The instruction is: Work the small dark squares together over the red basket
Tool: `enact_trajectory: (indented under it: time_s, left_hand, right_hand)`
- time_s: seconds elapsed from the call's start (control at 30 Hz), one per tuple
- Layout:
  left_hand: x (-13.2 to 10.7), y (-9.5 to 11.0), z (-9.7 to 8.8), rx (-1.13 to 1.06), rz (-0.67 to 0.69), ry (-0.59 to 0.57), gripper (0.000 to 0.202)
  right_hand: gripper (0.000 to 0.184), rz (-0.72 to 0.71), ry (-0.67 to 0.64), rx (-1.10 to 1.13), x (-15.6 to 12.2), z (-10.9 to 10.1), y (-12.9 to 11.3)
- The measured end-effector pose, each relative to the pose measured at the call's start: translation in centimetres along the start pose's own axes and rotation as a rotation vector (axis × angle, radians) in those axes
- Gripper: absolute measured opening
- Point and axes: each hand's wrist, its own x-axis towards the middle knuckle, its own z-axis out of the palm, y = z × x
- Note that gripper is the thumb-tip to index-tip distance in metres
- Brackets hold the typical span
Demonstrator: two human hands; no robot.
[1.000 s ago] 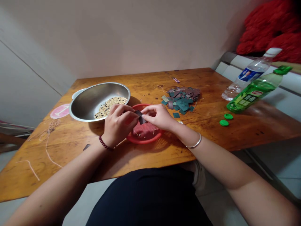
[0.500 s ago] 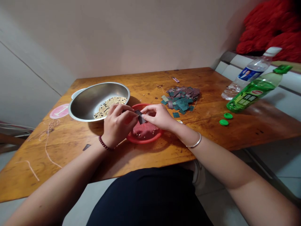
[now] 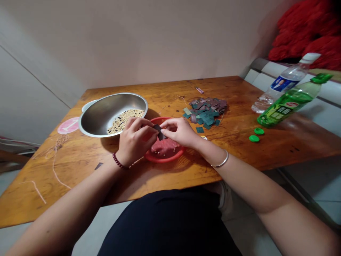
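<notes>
My left hand [image 3: 134,137] and my right hand [image 3: 178,132] meet above a red plastic basket [image 3: 164,160], and the fingertips of both pinch a small dark square piece [image 3: 160,131]. Small pale beads lie on the basket's pinkish-red bottom [image 3: 165,148]. Just left of my left hand stands a steel bowl [image 3: 98,115] holding pale grains mixed with dark seeds [image 3: 124,120]. Beyond my right hand lies a heap of small teal and mauve squares [image 3: 207,112].
The wooden table [image 3: 234,149] carries a green bottle [image 3: 290,101], a clear water bottle [image 3: 282,85], and green caps [image 3: 254,135] at right. A pink round mat [image 3: 68,125] and loose string [image 3: 55,156] lie at left. Red fabric [image 3: 306,35] sits behind.
</notes>
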Motion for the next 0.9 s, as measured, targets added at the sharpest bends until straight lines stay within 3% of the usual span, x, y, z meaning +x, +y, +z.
enact_trajectory:
  time_s: [0.17, 0.33, 0.47, 0.6, 0.77, 0.9]
  left_hand:
    - [-0.01, 0.05, 0.05, 0.022, -0.043, 0.047, 0.006]
    - [0.03, 0.04, 0.00, -0.008, -0.010, -0.002, 0.006]
    - [0.03, 0.10, -0.03, -0.004, -0.051, 0.034, 0.005]
    - [0.03, 0.19, -0.08, -0.038, -0.022, -0.036, 0.004]
    - [0.04, 0.27, -0.10, -0.003, -0.062, 0.019, 0.004]
    - [0.01, 0.20, -0.06, -0.021, -0.021, -0.029, 0.005]
  right_hand:
    - [0.016, 0.001, 0.009, -0.002, 0.03, 0.05, 0.13]
    - [0.017, 0.010, -0.010, -0.006, 0.03, 0.02, 0.06]
    - [0.018, 0.012, -0.006, -0.009, 0.01, 0.00, 0.05]
    - [0.017, 0.007, -0.004, -0.038, -0.01, -0.03, -0.05]
    - [0.017, 0.009, 0.004, -0.044, -0.06, -0.03, -0.14]
    - [0.017, -0.001, -0.007, -0.042, -0.09, -0.01, -0.09]
